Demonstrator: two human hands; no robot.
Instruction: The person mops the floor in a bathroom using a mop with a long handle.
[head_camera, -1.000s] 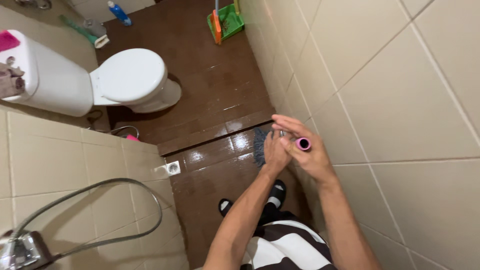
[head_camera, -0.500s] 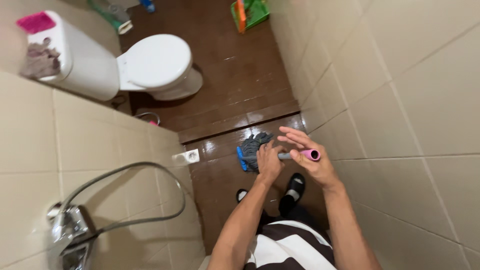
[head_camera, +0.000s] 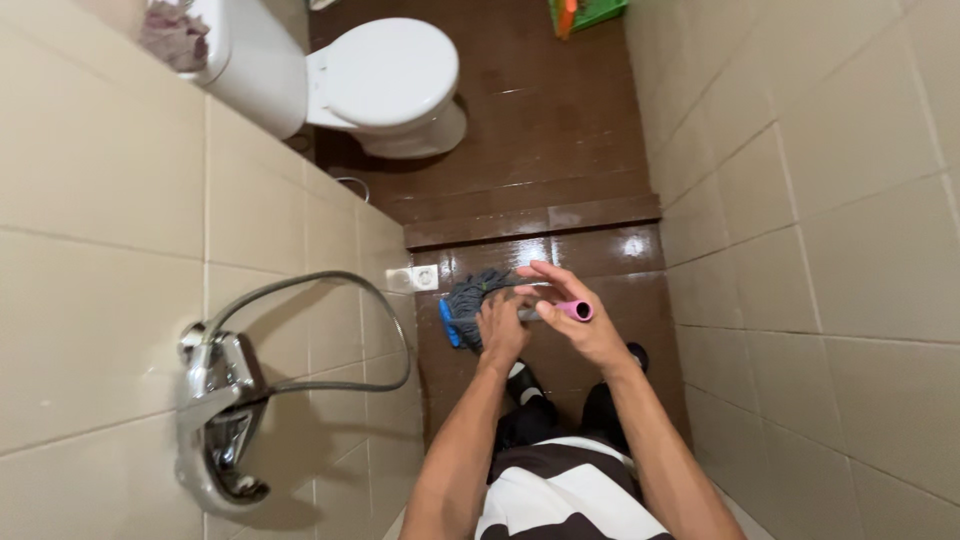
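The mop stands almost end-on to the camera, its grey string head on the wet brown floor just below the step, its pink-capped handle rising toward the viewer; the left hand is wrapped round the shaft lower down, the right hand is curled over the top near the cap, fingers partly spread; to mop well, keep the lower grip firm and the strings flat on the tiles; a white toilet stands well beyond, a chrome shower tap on the left wall.
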